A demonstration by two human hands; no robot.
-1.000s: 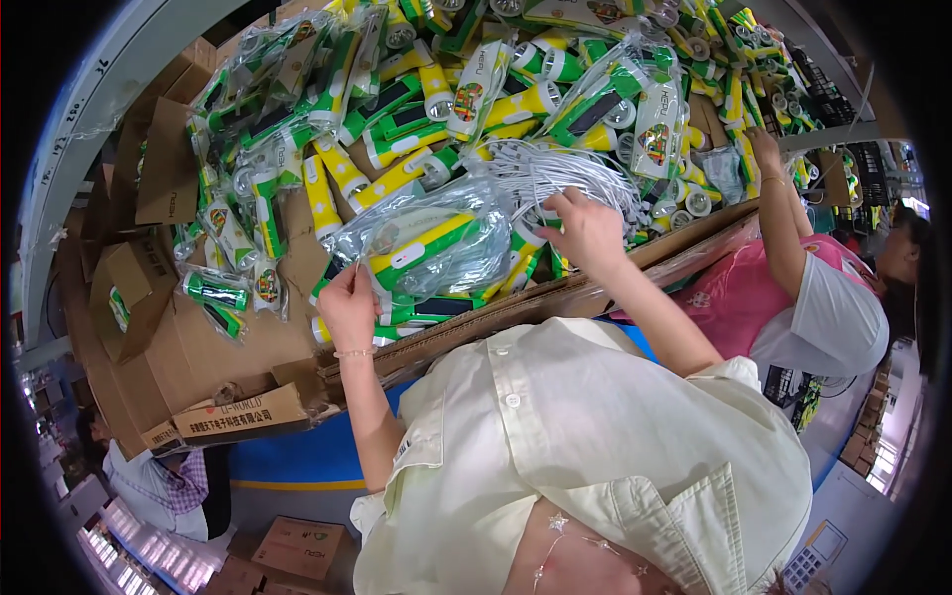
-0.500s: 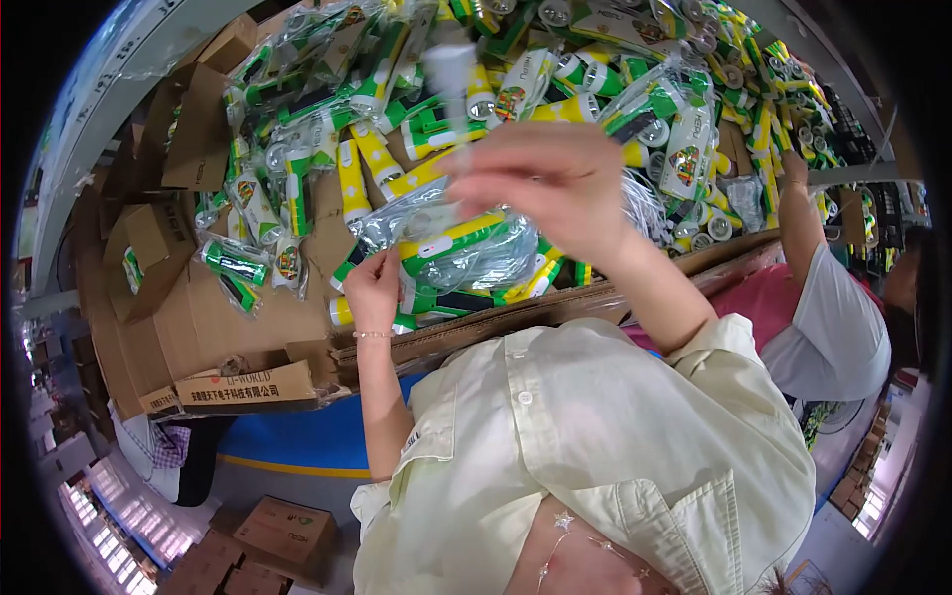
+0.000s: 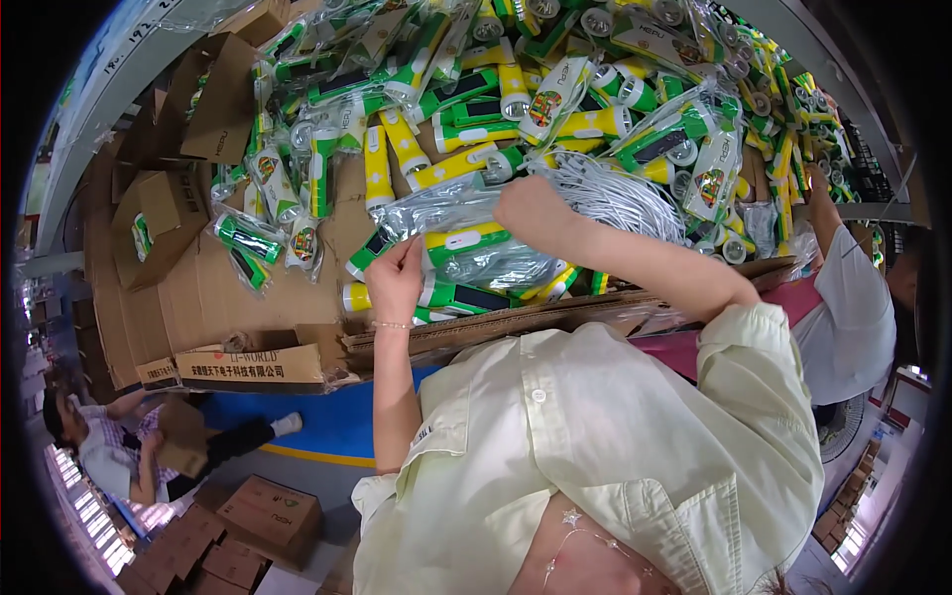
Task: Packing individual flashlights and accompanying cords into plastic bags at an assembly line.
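Observation:
My left hand (image 3: 397, 282) is closed in a pinch, fingertips right at the left end of a yellow and green flashlight (image 3: 464, 240). Whether it grips the flashlight or thin plastic there, I cannot make out. That flashlight lies over a heap of clear plastic bags (image 3: 511, 266). Just right of its far end, my right hand (image 3: 535, 210) is curled closed above the bags, its fingers turned away, so anything inside is hidden. Beyond the right wrist lies a bundle of white cables (image 3: 620, 196). Loose flashlights, including a yellow one (image 3: 376, 169), surround the bags.
Bagged and loose flashlights pile up across the cardboard-lined bench. Open cartons (image 3: 157, 226) stand at left; a cardboard rim (image 3: 456, 335) runs along the near edge. A co-worker's arm (image 3: 823, 213) reaches in at right. Lower left, another person (image 3: 129, 451) holds cardboard near stacked boxes (image 3: 268, 516).
My right hand has come down from a raised position, where a blurred white thing showed beside it, to the bags. My left hand keeps its place by the flashlight. A person has appeared at lower left.

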